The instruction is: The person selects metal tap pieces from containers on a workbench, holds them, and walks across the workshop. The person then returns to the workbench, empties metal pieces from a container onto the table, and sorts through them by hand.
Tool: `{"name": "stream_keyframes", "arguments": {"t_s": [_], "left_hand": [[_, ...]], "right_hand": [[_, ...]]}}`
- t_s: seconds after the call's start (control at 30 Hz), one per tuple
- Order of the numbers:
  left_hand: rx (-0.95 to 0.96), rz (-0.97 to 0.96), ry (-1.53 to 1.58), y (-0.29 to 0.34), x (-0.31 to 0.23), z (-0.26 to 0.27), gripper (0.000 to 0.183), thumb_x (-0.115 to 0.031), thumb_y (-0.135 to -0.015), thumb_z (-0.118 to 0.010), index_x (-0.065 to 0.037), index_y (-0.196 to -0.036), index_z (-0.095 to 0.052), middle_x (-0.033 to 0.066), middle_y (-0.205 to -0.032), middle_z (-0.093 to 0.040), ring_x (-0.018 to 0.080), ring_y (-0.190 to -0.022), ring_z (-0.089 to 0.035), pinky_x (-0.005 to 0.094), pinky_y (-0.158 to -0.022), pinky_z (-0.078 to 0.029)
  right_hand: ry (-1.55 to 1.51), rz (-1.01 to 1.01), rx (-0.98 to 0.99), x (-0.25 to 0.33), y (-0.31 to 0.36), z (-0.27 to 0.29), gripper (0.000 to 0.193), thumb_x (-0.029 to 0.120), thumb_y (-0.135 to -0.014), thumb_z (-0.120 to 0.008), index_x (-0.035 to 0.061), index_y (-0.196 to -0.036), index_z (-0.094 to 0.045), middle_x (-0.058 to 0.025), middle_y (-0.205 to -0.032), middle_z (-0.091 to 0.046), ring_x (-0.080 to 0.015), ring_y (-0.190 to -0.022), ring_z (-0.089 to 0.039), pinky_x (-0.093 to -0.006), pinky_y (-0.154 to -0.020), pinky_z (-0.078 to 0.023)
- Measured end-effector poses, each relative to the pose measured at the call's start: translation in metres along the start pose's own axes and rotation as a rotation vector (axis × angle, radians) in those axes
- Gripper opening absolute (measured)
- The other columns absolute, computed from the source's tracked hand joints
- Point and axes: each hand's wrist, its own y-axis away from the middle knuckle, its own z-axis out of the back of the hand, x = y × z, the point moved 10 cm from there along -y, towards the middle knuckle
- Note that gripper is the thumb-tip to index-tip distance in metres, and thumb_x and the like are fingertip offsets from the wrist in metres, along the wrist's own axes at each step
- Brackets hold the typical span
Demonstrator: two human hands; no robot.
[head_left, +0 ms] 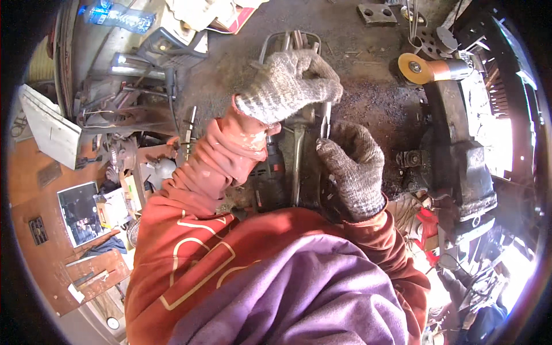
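Observation:
A short, thin, shiny metal rod point(326, 119) stands between my two gloved hands; its exact kind is hard to make out. My left hand point(290, 83), in a grey knit glove, curls its thumb and fingers round the rod's far end. Lower and to the right, my right hand point(357, 164) pinches the near end between thumb and fingers. Beneath the hands lies a metal tube frame point(298, 161), its curved far end showing beyond my left hand. A dark power drill point(271, 178) lies left of the frame, partly hidden by my sleeve.
At the right a heavy bench vise point(474, 172) stands below an angle grinder with a yellowish disc point(415, 68). Tools and metal parts clutter the left side, near a plastic bottle point(118, 18). A block with holes point(376, 14) lies at the far right.

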Motion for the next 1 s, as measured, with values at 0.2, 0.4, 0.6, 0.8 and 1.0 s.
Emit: {"name": "stream_keyframes", "arguments": {"t_s": [0.2, 0.4, 0.6, 0.8, 1.0], "left_hand": [[0.04, 0.078, 0.093, 0.001, 0.017, -0.018, 0.014, -0.011, -0.093, -0.071, 0.002, -0.099, -0.07, 0.0098, -0.087, -0.073, 0.0151, -0.075, -0.07, 0.0278, -0.066, -0.057], [0.111, -0.015, 0.074, -0.004, 0.019, -0.022, 0.021, -0.018, -0.098, -0.066, 0.002, -0.101, -0.07, 0.0094, -0.088, -0.073, 0.0163, -0.082, -0.07, 0.0297, -0.075, -0.056], [0.047, 0.102, -0.018, -0.006, 0.027, -0.021, 0.018, -0.017, -0.095, -0.07, 0.0, -0.1, -0.072, 0.0071, -0.089, -0.073, 0.0147, -0.081, -0.069, 0.0301, -0.076, -0.056], [0.012, 0.202, 0.027, -0.002, 0.026, -0.025, 0.017, -0.017, -0.092, -0.073, -0.001, -0.098, -0.072, 0.0048, -0.086, -0.074, 0.0083, -0.07, -0.067, 0.0222, -0.054, -0.052], [0.03, 0.153, -0.022, -0.004, 0.026, -0.026, 0.015, -0.014, -0.091, -0.074, -0.001, -0.099, -0.072, 0.0046, -0.087, -0.074, 0.0064, -0.063, -0.064, 0.0199, -0.048, -0.048]], "right_hand": [[0.076, -0.024, -0.033, -0.004, 0.009, 0.011, 0.022, 0.008, -0.093, -0.068, -0.0047, -0.109, -0.063, -0.0037, -0.088, -0.068, -0.0083, -0.075, -0.06, -0.0238, -0.068, -0.05], [0.004, -0.077, -0.032, -0.009, 0.014, 0.016, 0.025, 0.009, -0.093, -0.067, -0.0048, -0.114, -0.063, -0.0083, -0.096, -0.07, -0.0119, -0.083, -0.063, -0.0285, -0.072, -0.053], [-0.303, -0.164, 0.02, -0.022, 0.015, 0.014, 0.03, 0.012, -0.094, -0.067, -0.0049, -0.118, -0.062, -0.0088, -0.1, -0.07, -0.0143, -0.084, -0.065, -0.0287, -0.074, -0.054], [-0.285, -0.145, 0.048, -0.02, 0.015, 0.01, 0.03, 0.012, -0.095, -0.065, -0.0048, -0.119, -0.062, -0.0096, -0.104, -0.07, -0.0157, -0.09, -0.065, -0.0305, -0.081, -0.053], [-0.422, -0.12, 0.116, -0.023, 0.012, 0.002, 0.037, 0.015, -0.096, -0.064, -0.0049, -0.126, -0.057, -0.0106, -0.113, -0.067, -0.0169, -0.098, -0.064, -0.032, -0.088, -0.052]]}}
